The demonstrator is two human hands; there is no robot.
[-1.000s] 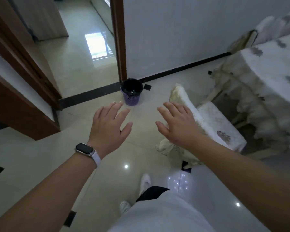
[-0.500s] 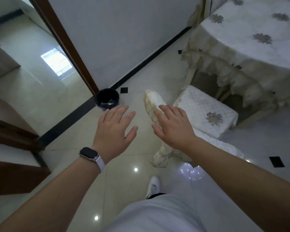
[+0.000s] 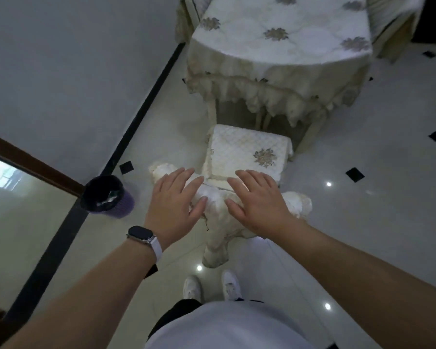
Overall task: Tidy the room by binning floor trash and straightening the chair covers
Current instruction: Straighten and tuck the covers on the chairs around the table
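The person stood behind the chair (image 3: 247, 149). The left hand (image 3: 173, 200) and the right hand (image 3: 258, 200) were spread flat, side by side, over the chair cover (image 3: 219, 222) on top of the backrest. Neither grip was closed on anything, and contact with the cloth could not be told. The cover looked bunched there. The bin (image 3: 106, 195) stood near on the left, the counter (image 3: 275, 71) beyond the seat. A pull from one side only would probably drag the loose cloth crooked, or shift the chair.
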